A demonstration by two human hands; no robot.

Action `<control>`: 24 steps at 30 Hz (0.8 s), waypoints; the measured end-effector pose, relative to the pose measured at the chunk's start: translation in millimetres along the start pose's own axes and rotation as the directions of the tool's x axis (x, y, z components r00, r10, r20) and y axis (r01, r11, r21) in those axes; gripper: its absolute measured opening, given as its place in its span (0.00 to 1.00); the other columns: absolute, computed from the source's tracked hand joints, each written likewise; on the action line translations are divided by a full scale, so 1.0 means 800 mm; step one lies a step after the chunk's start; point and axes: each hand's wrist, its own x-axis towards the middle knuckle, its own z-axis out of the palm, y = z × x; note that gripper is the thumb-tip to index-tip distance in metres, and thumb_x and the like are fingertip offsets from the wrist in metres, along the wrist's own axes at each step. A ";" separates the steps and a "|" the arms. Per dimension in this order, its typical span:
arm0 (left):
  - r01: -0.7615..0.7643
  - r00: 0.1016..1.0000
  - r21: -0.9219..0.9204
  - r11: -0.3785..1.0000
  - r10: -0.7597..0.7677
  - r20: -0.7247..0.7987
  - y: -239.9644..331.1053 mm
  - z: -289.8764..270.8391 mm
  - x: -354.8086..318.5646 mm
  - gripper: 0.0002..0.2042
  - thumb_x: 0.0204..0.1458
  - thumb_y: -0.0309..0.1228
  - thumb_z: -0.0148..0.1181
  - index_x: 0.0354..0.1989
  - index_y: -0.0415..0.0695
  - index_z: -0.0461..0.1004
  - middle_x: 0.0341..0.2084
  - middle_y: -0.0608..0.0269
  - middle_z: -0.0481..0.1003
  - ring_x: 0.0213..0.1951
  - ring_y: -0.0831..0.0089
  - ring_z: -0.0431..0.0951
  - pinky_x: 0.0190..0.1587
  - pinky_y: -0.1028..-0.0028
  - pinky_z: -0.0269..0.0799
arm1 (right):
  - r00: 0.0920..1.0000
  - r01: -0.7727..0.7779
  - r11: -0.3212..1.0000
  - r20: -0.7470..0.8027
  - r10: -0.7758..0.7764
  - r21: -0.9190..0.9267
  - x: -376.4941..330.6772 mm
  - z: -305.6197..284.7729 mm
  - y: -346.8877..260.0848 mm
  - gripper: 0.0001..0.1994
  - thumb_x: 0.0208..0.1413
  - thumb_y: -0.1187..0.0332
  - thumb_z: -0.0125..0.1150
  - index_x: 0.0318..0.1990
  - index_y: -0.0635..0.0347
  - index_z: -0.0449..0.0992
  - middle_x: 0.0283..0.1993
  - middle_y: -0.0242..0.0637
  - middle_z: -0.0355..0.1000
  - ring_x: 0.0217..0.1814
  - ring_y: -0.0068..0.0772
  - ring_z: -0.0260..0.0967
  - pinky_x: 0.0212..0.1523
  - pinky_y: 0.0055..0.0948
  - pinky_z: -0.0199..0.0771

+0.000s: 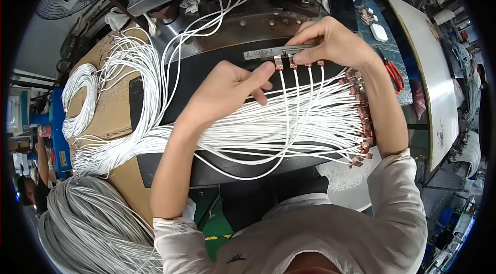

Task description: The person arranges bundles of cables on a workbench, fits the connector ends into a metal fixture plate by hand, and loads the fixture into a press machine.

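My right hand (330,44) grips a narrow grey metal fixture bar (258,54), its fingers behind and its thumb in front, beside the connectors. Several small copper-coloured cable connectors (279,63) stand in a row along the bar's near edge, each with a white cable (287,113) running down from it. Close to the leftmost connector is my left hand (235,85), its fingers curled and drawn together; whether something is pinched between them is hidden. Below both hands lies a wide bundle of white cables (248,124), with copper-coloured connector ends (364,119) gathered at the right.
A metal press (237,2) stands at the back, with several cables plugged in beneath its upper plate. Coiled white cables (80,101) lie on the cardboard (116,116) at left, above a large grey-white cable bundle (93,227). Red-handled scissors (395,76) rest at right.
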 end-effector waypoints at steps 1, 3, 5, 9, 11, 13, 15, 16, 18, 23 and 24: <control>-0.059 0.995 0.126 0.990 0.069 -0.076 -0.003 -0.007 -0.001 0.25 0.58 0.50 0.61 0.35 0.34 0.82 0.29 0.56 0.80 0.30 0.75 0.77 0.27 0.71 0.75 | 0.998 0.062 0.980 0.019 -0.060 -0.187 0.009 -0.008 0.003 0.13 0.53 0.74 0.70 0.47 0.63 0.82 0.43 0.40 0.81 0.36 0.20 0.76 0.29 0.20 0.72; -0.116 0.977 0.261 0.958 0.158 -0.143 -0.002 -0.013 0.004 0.22 0.56 0.49 0.64 0.33 0.36 0.83 0.27 0.55 0.80 0.31 0.73 0.78 0.27 0.68 0.74 | 0.992 0.129 0.919 0.040 -0.122 -0.373 0.031 -0.021 0.008 0.13 0.54 0.73 0.69 0.47 0.63 0.82 0.45 0.41 0.80 0.37 0.22 0.76 0.32 0.22 0.74; -0.315 0.733 0.727 0.611 0.643 -0.223 0.004 -0.019 0.022 0.16 0.54 0.41 0.66 0.36 0.37 0.82 0.31 0.51 0.80 0.35 0.65 0.79 0.30 0.62 0.75 | 0.930 0.248 0.847 -0.128 -0.343 -0.471 0.062 -0.029 0.019 0.14 0.56 0.69 0.68 0.49 0.62 0.81 0.48 0.41 0.79 0.41 0.28 0.75 0.39 0.28 0.76; -0.011 0.469 0.985 0.173 0.871 -0.147 0.013 -0.032 0.090 0.11 0.51 0.28 0.64 0.41 0.38 0.79 0.36 0.48 0.79 0.43 0.49 0.79 0.38 0.54 0.77 | 0.811 0.085 0.915 -0.506 -0.293 -0.394 0.141 -0.054 0.016 0.14 0.57 0.67 0.66 0.50 0.60 0.79 0.46 0.41 0.77 0.42 0.37 0.73 0.47 0.34 0.74; 0.007 0.469 0.986 0.168 0.870 -0.152 0.007 -0.033 0.120 0.11 0.51 0.27 0.63 0.42 0.38 0.78 0.37 0.48 0.79 0.43 0.48 0.79 0.39 0.53 0.77 | 0.785 0.136 0.881 -0.494 -0.374 -0.453 0.167 -0.069 0.037 0.16 0.57 0.65 0.66 0.50 0.60 0.79 0.45 0.41 0.77 0.43 0.37 0.73 0.48 0.34 0.74; 0.043 0.506 0.982 0.186 0.843 -0.182 -0.001 -0.035 0.143 0.12 0.51 0.26 0.61 0.44 0.38 0.76 0.38 0.48 0.79 0.44 0.47 0.79 0.42 0.51 0.77 | 0.749 0.216 0.814 -0.444 -0.492 -0.539 0.187 -0.076 0.053 0.19 0.56 0.60 0.66 0.52 0.60 0.77 0.43 0.40 0.78 0.46 0.38 0.75 0.48 0.35 0.74; 0.048 0.477 0.984 0.171 0.862 -0.173 -0.002 -0.031 0.154 0.11 0.50 0.26 0.61 0.43 0.38 0.77 0.37 0.48 0.78 0.44 0.47 0.79 0.43 0.51 0.77 | 0.738 0.197 0.801 -0.452 -0.501 -0.566 0.191 -0.073 0.055 0.18 0.56 0.60 0.65 0.51 0.60 0.77 0.43 0.41 0.78 0.46 0.40 0.75 0.48 0.35 0.74; 0.051 0.457 0.985 0.162 0.874 -0.167 -0.002 -0.029 0.156 0.11 0.50 0.25 0.61 0.42 0.37 0.77 0.36 0.47 0.78 0.44 0.47 0.79 0.44 0.52 0.77 | 0.735 0.172 0.792 -0.459 -0.500 -0.586 0.190 -0.071 0.053 0.18 0.57 0.61 0.65 0.51 0.60 0.77 0.43 0.42 0.78 0.46 0.41 0.75 0.48 0.36 0.74; 0.055 0.436 0.987 0.152 0.885 -0.161 0.000 -0.031 0.155 0.10 0.49 0.25 0.62 0.41 0.37 0.77 0.35 0.47 0.78 0.43 0.47 0.79 0.45 0.53 0.77 | 0.729 0.120 0.774 -0.474 -0.494 -0.622 0.187 -0.071 0.050 0.17 0.57 0.61 0.64 0.51 0.60 0.77 0.43 0.44 0.78 0.46 0.43 0.74 0.48 0.36 0.74; -0.275 0.522 0.893 0.355 0.835 -0.172 0.005 -0.036 0.114 0.06 0.46 0.24 0.62 0.33 0.37 0.78 0.29 0.47 0.78 0.37 0.50 0.80 0.40 0.58 0.77 | 0.668 0.069 0.666 -0.462 -0.584 -0.743 0.169 -0.060 0.052 0.16 0.58 0.63 0.63 0.50 0.61 0.77 0.43 0.46 0.78 0.46 0.47 0.74 0.47 0.37 0.74; -0.344 0.561 0.832 0.434 0.806 -0.189 0.007 -0.030 0.090 0.04 0.44 0.24 0.62 0.29 0.37 0.77 0.27 0.47 0.77 0.34 0.51 0.79 0.38 0.61 0.76 | 0.611 0.091 0.581 -0.416 -0.674 -0.809 0.159 -0.060 0.062 0.16 0.58 0.63 0.63 0.50 0.61 0.76 0.42 0.47 0.78 0.45 0.47 0.75 0.47 0.38 0.74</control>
